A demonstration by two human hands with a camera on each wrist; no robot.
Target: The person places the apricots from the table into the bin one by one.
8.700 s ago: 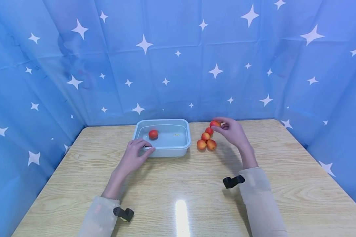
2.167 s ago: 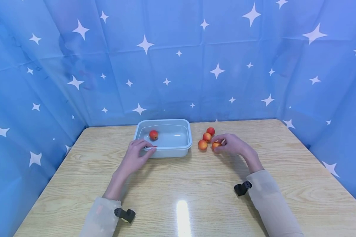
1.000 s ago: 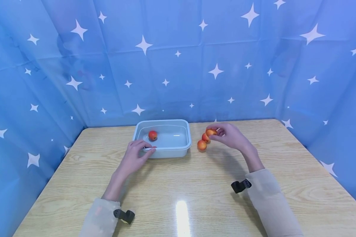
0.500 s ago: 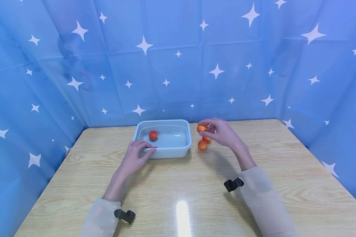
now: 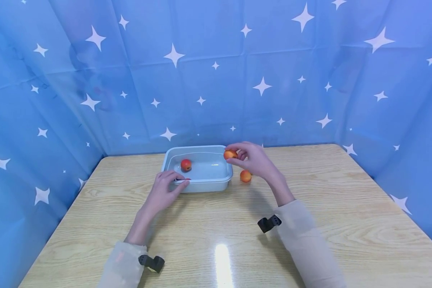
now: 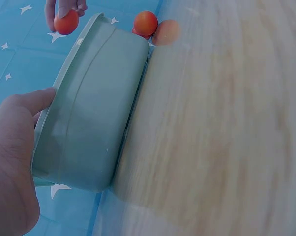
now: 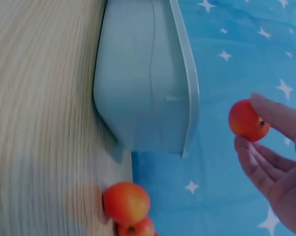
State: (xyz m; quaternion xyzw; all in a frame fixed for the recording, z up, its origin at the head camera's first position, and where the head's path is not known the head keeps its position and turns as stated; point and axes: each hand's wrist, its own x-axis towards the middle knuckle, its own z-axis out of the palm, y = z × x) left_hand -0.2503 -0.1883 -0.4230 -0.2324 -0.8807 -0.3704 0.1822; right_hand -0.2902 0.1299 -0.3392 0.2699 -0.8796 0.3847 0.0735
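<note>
A light blue plastic basin (image 5: 205, 186) sits on the table. My left hand (image 5: 164, 187) grips its near rim at the left corner, thumb on the outside and fingers over the inside. Between thumb and fingertips of my right hand (image 5: 253, 160) is a small red-and-orange apple (image 7: 247, 120), held up at the basin's right rim in the head view. Inside the basin lies a red apple (image 5: 186, 165); a sliver of another red one (image 5: 188, 179) shows behind the near wall. Right of the basin, an orange apple (image 5: 245, 176) rests on the table, with others partly hidden behind it.
In the right wrist view, a second loose apple (image 7: 136, 227) sits close against the front one. The wooden table (image 5: 201, 224) reaches back to a blue star-patterned curtain (image 5: 216, 80). Each sleeve cuff carries a small black camera (image 5: 269, 223).
An apple entered the basin near its front wall since the first frame. My right hand then lifted another from the group's right side and carried it left to the basin. The left hand stayed put.
</note>
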